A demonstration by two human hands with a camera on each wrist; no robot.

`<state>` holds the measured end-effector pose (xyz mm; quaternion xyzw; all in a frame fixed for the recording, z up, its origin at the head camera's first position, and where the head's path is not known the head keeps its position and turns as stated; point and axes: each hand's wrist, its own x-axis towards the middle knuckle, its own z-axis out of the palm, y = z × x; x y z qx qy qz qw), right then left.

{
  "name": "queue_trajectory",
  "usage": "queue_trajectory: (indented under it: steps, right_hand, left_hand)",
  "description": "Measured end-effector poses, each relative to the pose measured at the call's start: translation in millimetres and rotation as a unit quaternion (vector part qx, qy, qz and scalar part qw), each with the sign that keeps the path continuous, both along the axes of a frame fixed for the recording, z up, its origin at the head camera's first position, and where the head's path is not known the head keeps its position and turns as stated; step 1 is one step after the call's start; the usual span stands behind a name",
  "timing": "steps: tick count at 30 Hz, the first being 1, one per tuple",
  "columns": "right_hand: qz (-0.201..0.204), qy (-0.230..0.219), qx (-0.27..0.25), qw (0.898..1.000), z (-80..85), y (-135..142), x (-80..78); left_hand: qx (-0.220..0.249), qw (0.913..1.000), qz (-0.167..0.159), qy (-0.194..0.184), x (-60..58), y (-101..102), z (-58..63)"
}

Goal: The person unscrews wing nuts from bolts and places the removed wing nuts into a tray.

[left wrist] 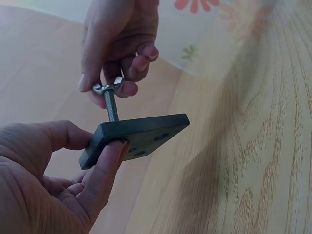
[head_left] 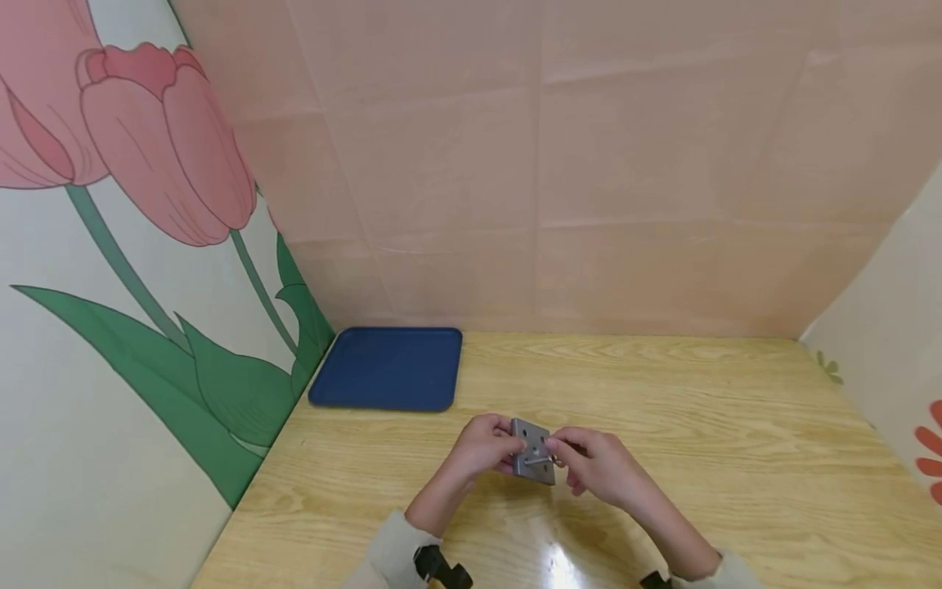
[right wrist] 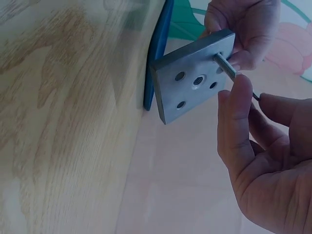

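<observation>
A square grey metal plate (right wrist: 190,80) with several holes is held up above the table, tilted. My left hand (head_left: 484,446) pinches one edge of it between thumb and fingers. Out of a hole near that edge stands a threaded bolt (left wrist: 111,106) with a wing-shaped head (left wrist: 110,86). At this winged end my right hand (head_left: 599,466) pinches with thumb and fingertips. In the right wrist view the right fingers hide most of the wings, while the bolt's thread shows between plate and fingers.
A dark blue tray (head_left: 386,368) lies at the back left of the wood-grain table (head_left: 706,409). Behind the table hangs a pinkish-brown cloth (head_left: 625,164). A flower-painted wall (head_left: 88,393) bounds the left side, and a pale wall (head_left: 883,327) the right.
</observation>
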<state>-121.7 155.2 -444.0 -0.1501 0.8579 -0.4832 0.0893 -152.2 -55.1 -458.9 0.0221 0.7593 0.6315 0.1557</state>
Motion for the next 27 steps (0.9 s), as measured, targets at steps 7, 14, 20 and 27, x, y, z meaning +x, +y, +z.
queue_trajectory:
  steps: [7,14,20,27]
  right_hand:
    - [0.012,-0.017,0.004,1.0,1.0,1.2,1.3]
    - [0.046,-0.014,-0.005,0.999,1.5,2.5,4.1]
    - [0.031,-0.008,-0.026,0.999,1.4,-0.2,4.0]
    - [-0.018,0.005,0.011,1.0,5.7,10.6,6.6]
  left_hand:
    - [0.003,1.0,0.001,-0.001,1.1,0.0,-2.2]
    - [0.009,0.9999,0.006,-0.003,2.5,0.2,-3.7]
    - [0.008,0.9999,0.011,0.0,1.7,-0.3,-0.6]
    - [-0.004,0.9999,0.011,0.002,2.7,-4.1,0.6]
